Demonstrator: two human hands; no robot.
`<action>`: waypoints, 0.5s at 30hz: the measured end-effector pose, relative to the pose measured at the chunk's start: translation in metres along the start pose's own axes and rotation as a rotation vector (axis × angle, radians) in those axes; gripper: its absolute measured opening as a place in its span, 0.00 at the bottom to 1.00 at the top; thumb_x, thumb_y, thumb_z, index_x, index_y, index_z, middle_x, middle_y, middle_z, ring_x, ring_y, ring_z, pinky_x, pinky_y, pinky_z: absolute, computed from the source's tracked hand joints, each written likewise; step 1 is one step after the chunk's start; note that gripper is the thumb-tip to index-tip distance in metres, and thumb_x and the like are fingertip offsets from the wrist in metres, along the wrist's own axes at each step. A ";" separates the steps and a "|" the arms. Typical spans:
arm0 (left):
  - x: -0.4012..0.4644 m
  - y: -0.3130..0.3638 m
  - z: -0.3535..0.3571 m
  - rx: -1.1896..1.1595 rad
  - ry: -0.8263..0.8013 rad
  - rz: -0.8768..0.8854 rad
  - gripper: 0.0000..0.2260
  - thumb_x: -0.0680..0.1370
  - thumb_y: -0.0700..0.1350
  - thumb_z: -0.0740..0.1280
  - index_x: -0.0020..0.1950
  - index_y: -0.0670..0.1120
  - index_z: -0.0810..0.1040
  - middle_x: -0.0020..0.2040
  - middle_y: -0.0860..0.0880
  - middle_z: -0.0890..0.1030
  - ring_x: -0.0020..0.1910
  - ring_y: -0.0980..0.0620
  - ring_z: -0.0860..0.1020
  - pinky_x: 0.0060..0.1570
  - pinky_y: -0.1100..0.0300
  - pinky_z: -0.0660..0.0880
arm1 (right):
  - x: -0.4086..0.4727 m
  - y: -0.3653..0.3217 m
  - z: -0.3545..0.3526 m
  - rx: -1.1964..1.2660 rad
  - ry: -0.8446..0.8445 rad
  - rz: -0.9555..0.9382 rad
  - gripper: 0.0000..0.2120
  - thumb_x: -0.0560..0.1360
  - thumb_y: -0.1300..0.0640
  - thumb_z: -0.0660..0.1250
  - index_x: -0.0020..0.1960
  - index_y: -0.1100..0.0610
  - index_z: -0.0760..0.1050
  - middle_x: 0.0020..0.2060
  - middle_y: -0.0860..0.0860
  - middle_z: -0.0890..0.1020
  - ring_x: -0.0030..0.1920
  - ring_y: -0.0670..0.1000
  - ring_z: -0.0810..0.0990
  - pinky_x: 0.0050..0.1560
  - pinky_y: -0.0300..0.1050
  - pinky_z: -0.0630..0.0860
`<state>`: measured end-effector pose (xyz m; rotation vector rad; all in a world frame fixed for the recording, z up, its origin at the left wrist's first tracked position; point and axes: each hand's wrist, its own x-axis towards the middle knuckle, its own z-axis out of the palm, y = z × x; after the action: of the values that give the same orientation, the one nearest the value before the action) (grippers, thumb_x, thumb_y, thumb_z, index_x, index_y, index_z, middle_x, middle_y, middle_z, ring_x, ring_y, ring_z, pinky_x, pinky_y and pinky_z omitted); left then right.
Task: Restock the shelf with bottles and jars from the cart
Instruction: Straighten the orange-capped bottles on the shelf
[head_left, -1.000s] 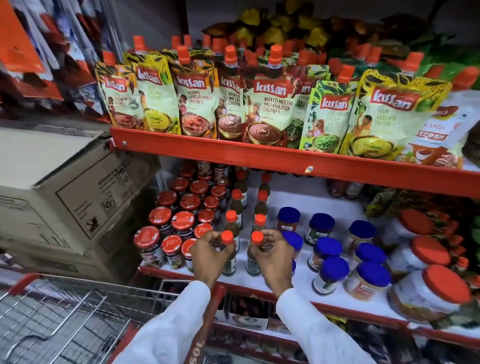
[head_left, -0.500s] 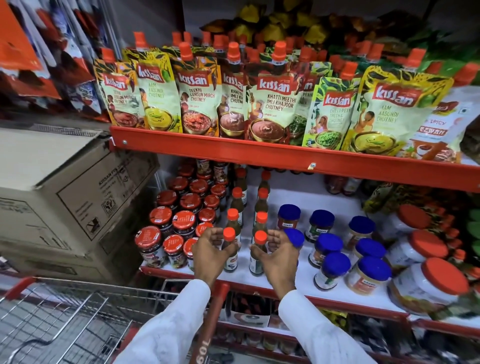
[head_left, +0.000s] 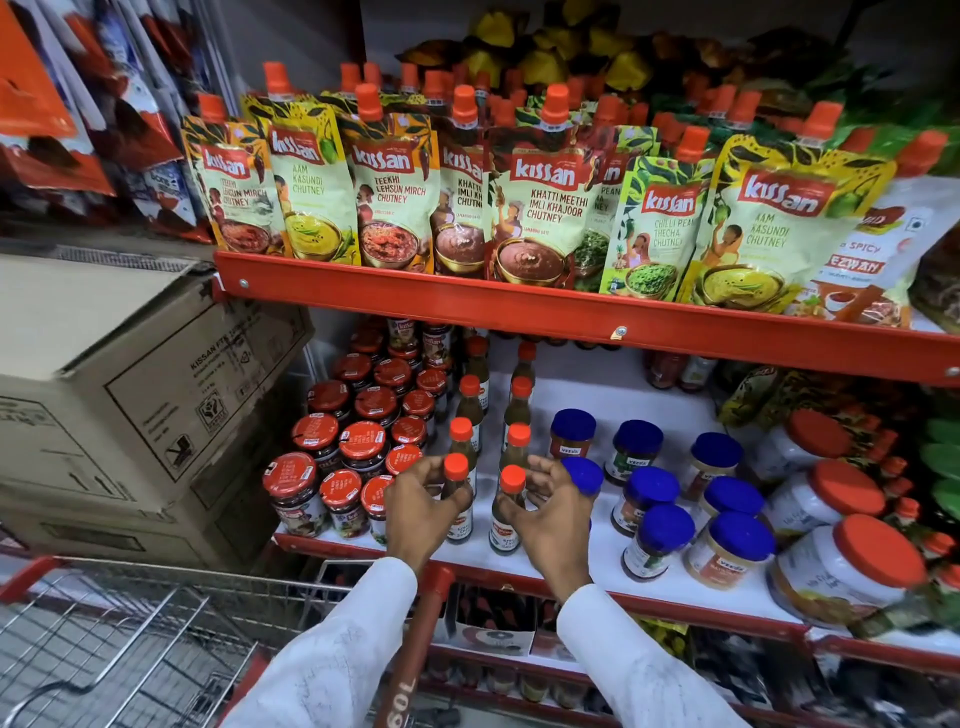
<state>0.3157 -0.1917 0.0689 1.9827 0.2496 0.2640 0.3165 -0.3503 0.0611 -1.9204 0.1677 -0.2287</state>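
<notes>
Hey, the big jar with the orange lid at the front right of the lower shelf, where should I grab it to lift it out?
Take the big jar by its wide orange lid, fingers spread around the rim, coming from above and the front. It leans toward the aisle, so the lid faces you, and blue-lidded jars crowd its left side, leaving little room for a side grip.

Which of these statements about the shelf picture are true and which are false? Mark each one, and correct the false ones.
1. Each hand is at a small orange-capped bottle on the shelf. True: left hand at the left bottle, right hand at the right bottle.
2. The jars right of the bottles have green lids. False: the blue-lidded jars have blue lids.
3. Chutney pouches stand on the upper shelf. True.
4. The cardboard box sits right of the shelf. False: it is on the left.
</notes>
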 end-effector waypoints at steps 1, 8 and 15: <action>-0.001 0.000 0.001 0.002 0.019 -0.004 0.17 0.66 0.44 0.79 0.53 0.50 0.83 0.44 0.54 0.86 0.45 0.55 0.83 0.50 0.57 0.80 | -0.001 -0.002 0.000 -0.002 0.012 -0.008 0.30 0.63 0.59 0.81 0.63 0.54 0.75 0.52 0.48 0.85 0.52 0.46 0.83 0.59 0.44 0.80; -0.003 0.003 0.005 -0.009 0.084 -0.055 0.12 0.65 0.45 0.81 0.43 0.47 0.82 0.37 0.55 0.84 0.37 0.59 0.82 0.39 0.64 0.77 | -0.007 -0.007 -0.001 -0.019 0.068 -0.007 0.24 0.64 0.59 0.81 0.58 0.56 0.78 0.44 0.48 0.86 0.43 0.41 0.83 0.50 0.42 0.83; -0.004 0.005 0.001 0.002 0.074 -0.024 0.09 0.65 0.41 0.80 0.40 0.47 0.82 0.33 0.57 0.83 0.33 0.62 0.80 0.32 0.76 0.72 | -0.005 -0.005 -0.001 -0.041 0.068 -0.016 0.18 0.65 0.59 0.80 0.53 0.54 0.81 0.42 0.46 0.87 0.43 0.41 0.84 0.50 0.42 0.83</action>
<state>0.3122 -0.1958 0.0729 1.9728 0.3206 0.3223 0.3112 -0.3485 0.0658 -1.9560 0.2043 -0.3034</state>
